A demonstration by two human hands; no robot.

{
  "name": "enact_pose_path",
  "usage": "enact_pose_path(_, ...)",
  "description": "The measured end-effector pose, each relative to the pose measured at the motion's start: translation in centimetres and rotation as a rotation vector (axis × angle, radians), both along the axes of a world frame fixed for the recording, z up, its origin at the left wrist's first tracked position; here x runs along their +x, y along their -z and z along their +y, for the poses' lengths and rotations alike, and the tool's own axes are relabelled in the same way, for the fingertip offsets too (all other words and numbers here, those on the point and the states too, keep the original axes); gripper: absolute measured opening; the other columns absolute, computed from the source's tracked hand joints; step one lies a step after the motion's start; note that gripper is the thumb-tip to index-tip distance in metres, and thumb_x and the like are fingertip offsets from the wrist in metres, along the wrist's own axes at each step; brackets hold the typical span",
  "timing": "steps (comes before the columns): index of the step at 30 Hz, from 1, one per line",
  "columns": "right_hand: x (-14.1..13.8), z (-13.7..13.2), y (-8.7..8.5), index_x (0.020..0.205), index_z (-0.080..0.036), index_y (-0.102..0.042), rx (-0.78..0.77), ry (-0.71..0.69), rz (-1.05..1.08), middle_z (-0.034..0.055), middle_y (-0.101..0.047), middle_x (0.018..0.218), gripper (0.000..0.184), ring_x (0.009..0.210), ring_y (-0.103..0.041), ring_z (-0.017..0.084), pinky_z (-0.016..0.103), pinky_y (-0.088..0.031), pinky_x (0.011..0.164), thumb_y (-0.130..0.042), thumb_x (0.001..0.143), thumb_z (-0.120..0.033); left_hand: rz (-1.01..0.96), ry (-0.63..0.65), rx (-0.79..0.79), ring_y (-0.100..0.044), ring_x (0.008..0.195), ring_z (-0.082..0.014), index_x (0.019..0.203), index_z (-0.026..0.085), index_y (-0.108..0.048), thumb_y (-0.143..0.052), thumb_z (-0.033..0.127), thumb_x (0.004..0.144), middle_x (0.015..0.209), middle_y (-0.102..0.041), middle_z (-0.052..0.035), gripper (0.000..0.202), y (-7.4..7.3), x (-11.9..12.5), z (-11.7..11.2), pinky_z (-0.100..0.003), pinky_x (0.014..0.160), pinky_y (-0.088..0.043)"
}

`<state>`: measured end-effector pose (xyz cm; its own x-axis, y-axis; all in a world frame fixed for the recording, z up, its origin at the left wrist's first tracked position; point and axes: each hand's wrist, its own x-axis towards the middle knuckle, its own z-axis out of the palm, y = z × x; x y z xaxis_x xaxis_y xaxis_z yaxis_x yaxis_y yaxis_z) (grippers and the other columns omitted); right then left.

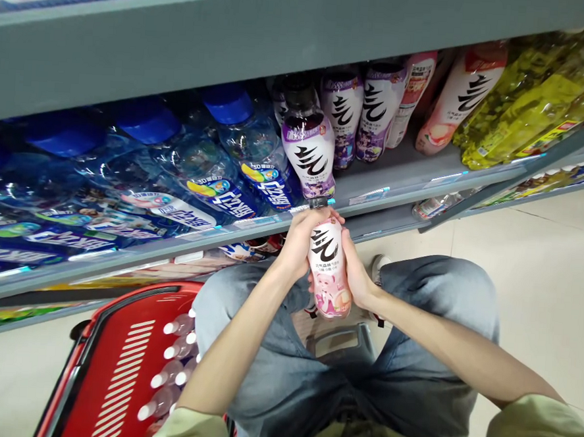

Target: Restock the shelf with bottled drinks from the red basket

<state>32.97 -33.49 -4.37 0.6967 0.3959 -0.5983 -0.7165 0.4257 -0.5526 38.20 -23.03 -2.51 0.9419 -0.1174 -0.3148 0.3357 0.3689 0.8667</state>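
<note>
A pink-labelled drink bottle (327, 267) with a dark cap is held between both hands above my knees, just in front of the shelf. My left hand (301, 241) wraps around its upper left side near the neck. Along the right side lies my right hand (357, 270), its fingers curled behind the bottle and partly hidden. Directly beyond the cap stands a purple-labelled bottle (308, 153) at the shelf's front edge. More purple-labelled bottles (341, 116) stand behind and to its right.
Large blue-capped bottles (227, 148) fill the shelf's left. Yellow drink bottles (541, 108) and a peach-labelled bottle (460, 100) lean at the right. An upper shelf board (208, 48) overhangs them. A red basket (119, 366) with several white-capped bottles (168, 376) stands by my left leg.
</note>
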Motion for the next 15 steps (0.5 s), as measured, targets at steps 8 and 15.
enact_pose_path(8,-0.2,-0.3,1.0,0.098,-0.013,-0.072,0.109,-0.036,-0.026,0.0086,-0.069,0.066,0.087,0.052,-0.064,0.019,0.033,-0.058,0.054,-0.032,0.089,-0.090,0.022,0.041,-0.053,-0.065,0.071,-0.0159,0.077,0.015,-0.073,-0.075,0.037,0.070,0.078,-0.072,-0.0032,0.023,-0.1,-0.1,0.2,-0.025,0.068,-0.053)
enact_pose_path(15,-0.3,-1.1,1.8,0.097,-0.012,-0.072,0.315,-0.227,-0.116,0.0109,-0.067,0.062,0.099,0.056,-0.067,0.025,0.037,-0.057,0.051,-0.024,0.082,-0.097,0.074,0.099,-0.188,-0.064,0.069,-0.0161,0.071,0.015,-0.068,-0.071,0.035,0.066,0.075,-0.070,-0.0040,0.021,-0.9,-0.3,-0.1,-0.026,0.065,-0.052)
